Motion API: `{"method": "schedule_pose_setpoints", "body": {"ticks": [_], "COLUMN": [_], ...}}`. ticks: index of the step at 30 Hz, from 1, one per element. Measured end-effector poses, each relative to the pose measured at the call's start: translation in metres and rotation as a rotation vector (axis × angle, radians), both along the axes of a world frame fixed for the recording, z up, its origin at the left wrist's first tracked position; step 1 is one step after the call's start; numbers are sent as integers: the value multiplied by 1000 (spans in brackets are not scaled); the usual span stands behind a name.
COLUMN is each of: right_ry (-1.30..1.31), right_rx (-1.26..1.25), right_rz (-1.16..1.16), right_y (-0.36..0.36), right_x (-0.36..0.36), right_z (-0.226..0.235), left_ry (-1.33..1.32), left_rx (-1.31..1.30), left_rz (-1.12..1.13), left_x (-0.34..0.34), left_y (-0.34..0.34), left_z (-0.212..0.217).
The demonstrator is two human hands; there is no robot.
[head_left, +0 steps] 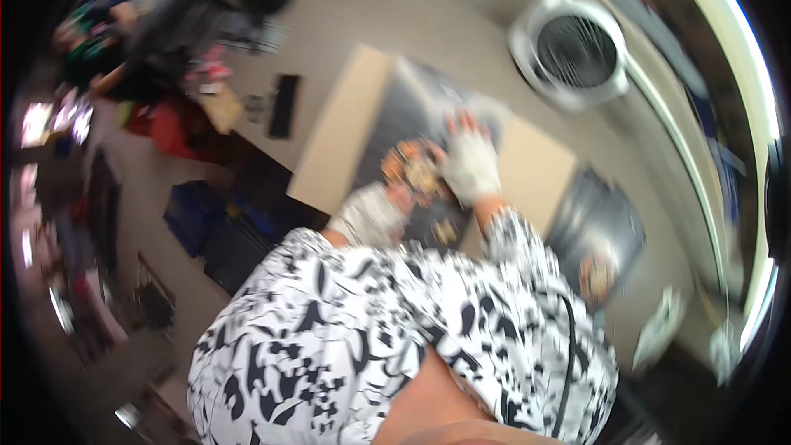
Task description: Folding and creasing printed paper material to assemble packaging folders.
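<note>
Matt dark cloth [381, 133] on smooth board [535, 166], with a duller tabletop [445, 0] beyond at 12 o'clock.
The cloth looks soft, with a pale sheen toward 1 o'clock and a printed floral patch [412, 166] at its middle; the board is plain and matt, like card or wood, which one cannot be told. The white gloves [476, 171] look like matt fabric, their knit blurred. At 6 o'clock, the blouse [371, 338] is thin, printed cloth. The round fixture [524, 53] at 2 o'clock resembles smooth white plastic; the folded dark piece [589, 218] at 3 o'clock has a faint gloss.
</note>
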State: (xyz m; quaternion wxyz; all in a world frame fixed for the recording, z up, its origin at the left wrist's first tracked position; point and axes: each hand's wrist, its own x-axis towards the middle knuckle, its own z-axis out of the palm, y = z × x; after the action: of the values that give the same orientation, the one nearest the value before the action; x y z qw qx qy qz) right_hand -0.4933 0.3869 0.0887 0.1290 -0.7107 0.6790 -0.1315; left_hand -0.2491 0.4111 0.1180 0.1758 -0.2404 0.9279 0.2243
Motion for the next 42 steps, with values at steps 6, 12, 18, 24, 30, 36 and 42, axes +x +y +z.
{"method": "schedule_pose_setpoints", "body": {"ticks": [6,12,18,24,30,36,42], "right_ry": [170,282,240,271,123,109,13], "right_rx": [69,46,-29,93,52,-131,197], "right_rz": [67,202,-29,380,274,-238,137], "right_y": [-31,-74,-87,-45,-38,-14,64], "right_x": [-34,-74,-100,-67,-74,-74,-16], "right_z": [-13,-40,-55,-27,-20,-53,2], "left_ry": [334,280,331,335,372,345,379], "left_rx": [-117,-120,-108,-129,-163,-146,-194], "left_rz": [-10,3,4,7,-20,-22,-10], "left_x": [20,21,17,26,20,12,24], "left_y": [6,22,21,19,17,17,23], "left_z": [-52,-55,-52,-41,-49,-37,-50]}}
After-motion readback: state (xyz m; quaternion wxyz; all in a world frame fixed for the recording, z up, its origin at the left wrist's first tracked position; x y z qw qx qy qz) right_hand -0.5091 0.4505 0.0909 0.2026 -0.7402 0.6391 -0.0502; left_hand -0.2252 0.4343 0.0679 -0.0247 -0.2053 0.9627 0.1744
